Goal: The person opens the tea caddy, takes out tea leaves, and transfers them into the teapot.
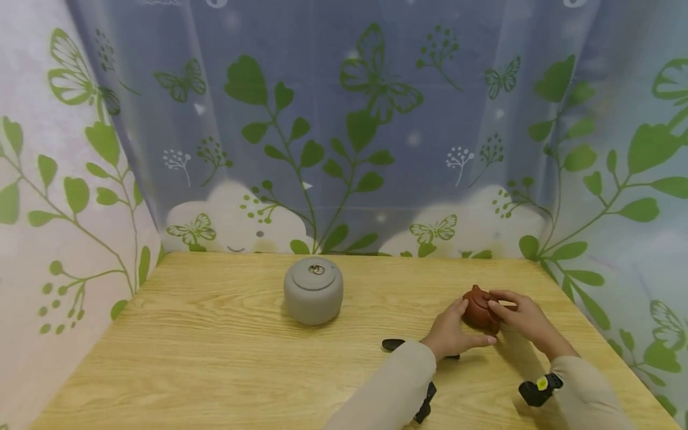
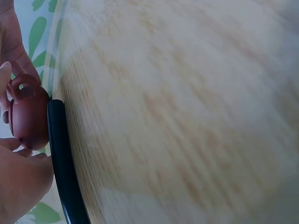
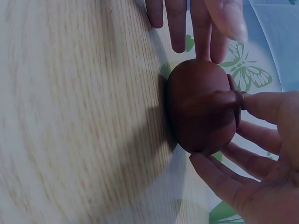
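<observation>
A small reddish-brown clay teapot point(image 1: 478, 312) stands on the wooden table at the right, between both hands. My right hand point(image 1: 529, 321) holds it from the right, thumb at the top by the lid and fingers along the side, as the right wrist view shows. From the left, my left hand point(image 1: 450, 331) touches the pot's side with fairly straight fingers. Its thumb reaches across the near side, apart from the pot in the right wrist view. Under the left hand lies a slender black utensil point(image 1: 393, 344) with a rounded end, its middle hidden.
A grey lidded jar point(image 1: 313, 301) with a metal ring on its lid stands at the back middle of the wooden table point(image 1: 215, 352). Leaf-and-butterfly curtains point(image 1: 322, 149) hang behind the table and along both sides.
</observation>
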`<state>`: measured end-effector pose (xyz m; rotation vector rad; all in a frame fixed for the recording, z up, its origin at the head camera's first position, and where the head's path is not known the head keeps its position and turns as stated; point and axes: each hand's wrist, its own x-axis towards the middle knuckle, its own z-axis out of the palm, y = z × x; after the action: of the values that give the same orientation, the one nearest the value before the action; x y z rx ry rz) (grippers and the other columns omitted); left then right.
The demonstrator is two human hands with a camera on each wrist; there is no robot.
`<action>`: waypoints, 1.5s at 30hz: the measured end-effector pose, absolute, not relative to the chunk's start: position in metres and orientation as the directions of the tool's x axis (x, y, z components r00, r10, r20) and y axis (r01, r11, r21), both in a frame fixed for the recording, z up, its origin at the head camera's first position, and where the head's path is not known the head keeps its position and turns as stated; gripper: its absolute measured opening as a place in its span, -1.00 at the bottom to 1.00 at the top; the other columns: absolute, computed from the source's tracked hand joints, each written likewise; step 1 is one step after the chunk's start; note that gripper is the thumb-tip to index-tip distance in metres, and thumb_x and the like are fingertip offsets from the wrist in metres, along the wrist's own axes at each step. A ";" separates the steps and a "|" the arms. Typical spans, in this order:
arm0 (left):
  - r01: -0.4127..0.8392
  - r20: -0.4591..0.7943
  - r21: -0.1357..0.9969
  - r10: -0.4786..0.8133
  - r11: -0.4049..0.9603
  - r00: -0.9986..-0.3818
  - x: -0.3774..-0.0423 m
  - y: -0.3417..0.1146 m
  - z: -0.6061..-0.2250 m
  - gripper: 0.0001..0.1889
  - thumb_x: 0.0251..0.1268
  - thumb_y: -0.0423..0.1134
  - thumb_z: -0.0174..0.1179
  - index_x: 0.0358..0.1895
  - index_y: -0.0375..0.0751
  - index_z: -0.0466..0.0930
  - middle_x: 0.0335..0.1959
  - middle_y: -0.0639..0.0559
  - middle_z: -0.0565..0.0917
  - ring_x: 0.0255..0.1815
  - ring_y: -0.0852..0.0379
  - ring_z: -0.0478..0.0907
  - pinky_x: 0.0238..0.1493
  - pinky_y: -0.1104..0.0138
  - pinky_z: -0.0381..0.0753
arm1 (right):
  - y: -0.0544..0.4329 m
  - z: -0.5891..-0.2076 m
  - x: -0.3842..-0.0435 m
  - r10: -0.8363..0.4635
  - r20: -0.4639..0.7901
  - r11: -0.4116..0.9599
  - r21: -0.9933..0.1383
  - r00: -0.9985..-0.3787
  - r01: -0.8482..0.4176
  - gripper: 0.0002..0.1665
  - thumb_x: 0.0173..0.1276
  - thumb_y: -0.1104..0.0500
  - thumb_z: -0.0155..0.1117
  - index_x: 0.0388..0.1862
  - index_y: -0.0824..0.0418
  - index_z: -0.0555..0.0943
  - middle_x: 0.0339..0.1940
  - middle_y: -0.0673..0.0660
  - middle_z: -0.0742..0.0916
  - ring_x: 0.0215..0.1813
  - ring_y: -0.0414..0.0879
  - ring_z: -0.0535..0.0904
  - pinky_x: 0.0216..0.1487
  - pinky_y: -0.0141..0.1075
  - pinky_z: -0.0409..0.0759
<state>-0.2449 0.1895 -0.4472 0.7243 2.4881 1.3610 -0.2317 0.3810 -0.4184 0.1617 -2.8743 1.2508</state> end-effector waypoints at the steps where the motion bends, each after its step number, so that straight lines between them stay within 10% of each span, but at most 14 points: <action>1: 0.314 0.045 0.835 0.512 0.452 -0.858 -0.245 0.190 -0.447 -0.08 0.07 0.07 0.41 0.48 -0.07 0.16 0.47 0.15 0.20 0.42 0.17 0.22 0.30 0.30 0.37 | 0.381 -0.419 -0.232 -0.082 0.050 0.685 -0.722 -0.995 -0.093 -0.35 0.53 0.04 0.02 0.32 0.56 0.29 0.27 0.58 0.40 0.20 0.44 0.43 -0.07 -0.12 0.66; 11: 0.325 0.056 0.822 0.501 0.468 -0.863 -0.245 0.190 -0.445 -0.11 0.09 0.04 0.40 0.47 -0.11 0.18 0.45 0.12 0.25 0.41 0.17 0.25 0.29 0.34 0.37 | 0.381 -0.420 -0.229 0.012 0.073 0.731 -0.681 -0.997 -0.042 -0.39 0.48 -0.04 0.10 0.17 0.49 0.45 0.08 0.54 0.54 -0.09 0.22 0.64 -0.25 -0.17 0.69; 21: 0.287 0.120 0.859 0.377 0.423 -0.918 -0.243 0.197 -0.450 -0.30 0.09 -0.04 0.42 0.32 -0.16 0.43 0.25 0.09 0.51 0.24 0.18 0.45 0.17 0.37 0.48 | 0.376 -0.418 -0.229 0.024 0.141 0.755 -0.652 -0.990 -0.075 -0.42 0.41 -0.02 0.21 0.15 0.44 0.51 0.15 0.48 0.56 0.16 0.39 0.49 -0.06 0.01 0.63; 31: 0.180 0.103 0.928 0.240 0.326 -0.965 -0.233 0.209 -0.456 -0.76 -0.02 -0.13 0.50 -0.33 -0.15 0.71 -0.46 0.19 0.64 -0.47 0.39 0.47 -0.43 0.52 0.48 | 0.376 -0.423 -0.233 0.003 0.214 0.741 -0.657 -0.977 -0.141 -0.56 0.40 0.10 0.24 0.07 0.43 0.58 0.07 0.45 0.62 0.11 0.35 0.55 -0.01 -0.02 0.62; 45: 0.187 0.116 0.914 0.210 0.360 -0.971 -0.234 0.213 -0.458 -0.89 0.02 -0.13 0.47 -0.47 -0.06 0.80 -0.48 0.25 0.71 -0.35 0.36 0.56 -0.35 0.51 0.51 | 0.376 -0.425 -0.234 0.032 0.222 0.749 -0.651 -0.975 -0.124 -0.53 0.40 0.02 0.23 0.04 0.39 0.61 0.04 0.40 0.65 0.13 0.30 0.55 0.02 -0.02 0.60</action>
<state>-0.2337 0.2129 -0.4578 0.3759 2.5734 1.7244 -0.2338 0.3764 -0.4247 0.0730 -2.7290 1.0387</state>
